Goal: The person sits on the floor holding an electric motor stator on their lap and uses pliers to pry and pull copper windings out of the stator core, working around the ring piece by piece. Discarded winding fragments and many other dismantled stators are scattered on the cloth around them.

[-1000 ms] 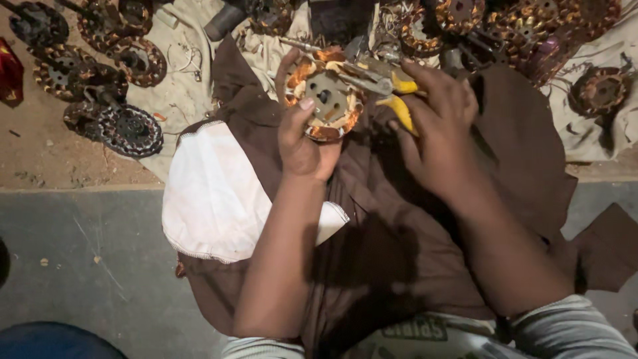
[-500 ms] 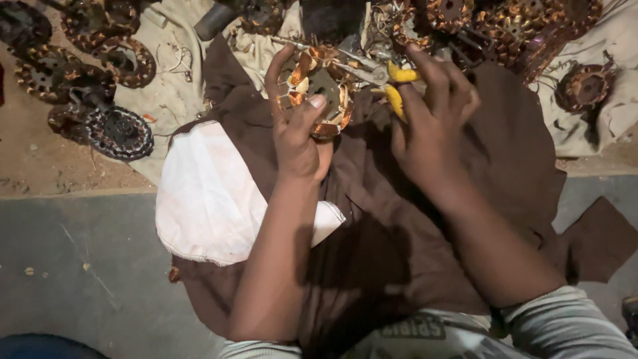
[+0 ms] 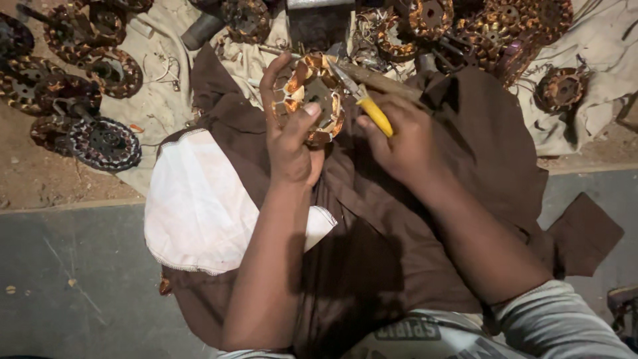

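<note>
My left hand grips a round motor stator wound with copper coils, held up over my lap. The thumb presses on its face and the fingers wrap round its far rim. My right hand holds yellow-handled pliers. Their metal jaws point left and touch the stator's upper right edge. Brown cloth covers my lap under both hands.
Several more copper-wound stators lie on a pale sheet at the left and along the top right. A white cloth rests on my left knee. Grey floor runs below, and a dark cylinder lies at the top.
The stator has been turned in my left hand. My right hand has shifted its grip, and the pliers' jaws now meet the stator's rim from the right.
</note>
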